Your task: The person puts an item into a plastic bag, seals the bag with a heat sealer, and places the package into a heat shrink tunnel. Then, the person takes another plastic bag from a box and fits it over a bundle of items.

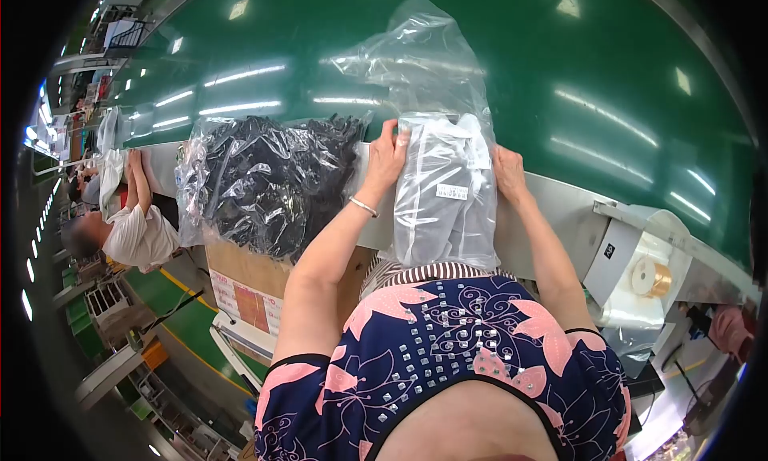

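In front of my body lies a clear plastic bag (pixel 436 49) with a folded grey-and-white fabric item (pixel 436 161) inside. A small white barcode label (pixel 452 191) shows on its front. The upper part of the bag spreads loose and flat over the green surface. My left hand (pixel 386 161) grips the left edge near the top of the folded item, a bracelet on its wrist. Opposite it, my right hand (pixel 510 175) is closed on the right edge, its fingertips partly hidden. Left of my left hand sits a large clear bag of black items (pixel 276 177), whose kind I cannot make out.
The shiny green work surface (pixel 264 29) has a metal edge (pixel 552 213). A cardboard box (pixel 256 281) stands below the black items. At the right are a roll of tape (pixel 650 277) and clear film (pixel 632 313). Another person (pixel 140 233) works at the far left.
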`<state>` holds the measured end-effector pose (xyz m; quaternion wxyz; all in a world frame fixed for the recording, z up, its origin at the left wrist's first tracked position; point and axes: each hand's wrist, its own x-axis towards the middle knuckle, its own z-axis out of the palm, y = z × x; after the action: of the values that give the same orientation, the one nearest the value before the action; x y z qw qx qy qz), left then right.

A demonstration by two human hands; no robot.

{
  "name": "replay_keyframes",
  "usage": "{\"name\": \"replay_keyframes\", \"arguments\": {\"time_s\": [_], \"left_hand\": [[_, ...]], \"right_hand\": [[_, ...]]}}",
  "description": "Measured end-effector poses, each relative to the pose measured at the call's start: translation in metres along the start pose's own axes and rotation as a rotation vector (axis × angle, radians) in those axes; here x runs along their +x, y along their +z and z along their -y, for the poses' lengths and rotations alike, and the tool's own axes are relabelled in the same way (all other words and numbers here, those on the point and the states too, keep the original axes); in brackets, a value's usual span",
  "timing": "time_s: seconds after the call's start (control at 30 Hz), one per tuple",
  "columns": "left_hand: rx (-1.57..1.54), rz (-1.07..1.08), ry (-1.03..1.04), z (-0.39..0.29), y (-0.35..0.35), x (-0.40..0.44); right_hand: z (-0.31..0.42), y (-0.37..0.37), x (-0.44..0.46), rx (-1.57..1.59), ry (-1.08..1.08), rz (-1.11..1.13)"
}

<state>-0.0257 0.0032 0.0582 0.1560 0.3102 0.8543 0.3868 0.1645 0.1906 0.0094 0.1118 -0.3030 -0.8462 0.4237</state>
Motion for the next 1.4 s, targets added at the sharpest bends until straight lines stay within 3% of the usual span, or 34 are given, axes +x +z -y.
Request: {"name": "replay_keyframes", "arguments": {"time_s": [0.13, 0.23, 0.3, 0.53, 0.67, 0.7, 0.8, 0.83, 0.87, 0.93, 0.97, 1.1, 1.13, 1.2, 1.23, 1.3, 1.37, 1.4], "left_hand": [[-0.031, 0.077, 0.001, -0.019, -0.012, -0.045], [0.055, 0.147, 0.011, -0.034, -0.027, -0.065], [0.008, 0.140, 0.055, -0.037, -0.031, -0.087], [-0.014, 0.070, 0.055, -0.041, -0.032, -0.143], [0.031, 0.116, 0.281, -0.036, -0.032, -0.171], [0.023, 0.183, 0.187, -0.027, -0.033, -0.176], [0.010, 0.167, 0.129, -0.022, -0.044, -0.195], [0.032, 0.219, 0.024, -0.012, -0.044, -0.205], [0.005, 0.210, 0.023, -0.010, -0.048, -0.211], [0.041, 0.270, 0.093, -0.002, -0.045, -0.207], [0.071, 0.338, 0.005, -0.002, -0.042, -0.201], [-0.057, 0.459, 0.017, 0.028, 0.000, -0.181], [-0.058, 0.447, 0.016, 0.029, 0.005, -0.176], [-0.143, 0.463, 0.097, 0.032, 0.013, -0.172], [-0.166, 0.310, 0.048, 0.015, 0.001, -0.168], [-0.478, 0.201, -0.026, -0.038, -0.053, -0.149], [-0.574, 0.059, 0.040, -0.090, -0.098, -0.133], [-0.643, -0.024, 0.057, -0.112, -0.119, -0.125]], "right_hand": [[0.001, -0.004, -0.051, -0.048, 0.004, -0.020], [-0.001, -0.011, -0.082, -0.121, 0.040, 0.093], [0.000, -0.017, -0.096, -0.257, -0.100, 0.150], [0.020, -0.034, -0.112, -0.364, -0.058, 0.194], [0.010, -0.046, -0.127, -0.534, -0.093, 0.341], [0.016, -0.051, -0.136, -0.669, -0.163, 0.428], [-0.010, -0.044, -0.180, -0.532, -0.213, 0.370], [-0.020, -0.046, -0.183, -0.571, -0.047, 0.682], [-0.015, -0.060, -0.189, -0.239, 0.094, 0.720], [0.020, -0.063, -0.178, -0.256, 0.125, 0.714], [0.024, -0.058, -0.175, -0.313, 0.151, 0.688], [0.026, -0.041, -0.169, -0.545, 0.263, 0.584], [0.007, -0.035, -0.168, -0.550, 0.252, 0.584], [-0.053, -0.030, -0.168, -0.337, -0.106, 0.483], [-0.005, -0.058, -0.157, -0.241, -0.005, 0.508], [0.024, -0.092, -0.130, -0.263, -0.280, 0.378], [0.082, -0.126, -0.105, 0.318, 0.056, 0.361], [0.101, -0.140, -0.092, 0.240, -0.115, 0.277]]}}
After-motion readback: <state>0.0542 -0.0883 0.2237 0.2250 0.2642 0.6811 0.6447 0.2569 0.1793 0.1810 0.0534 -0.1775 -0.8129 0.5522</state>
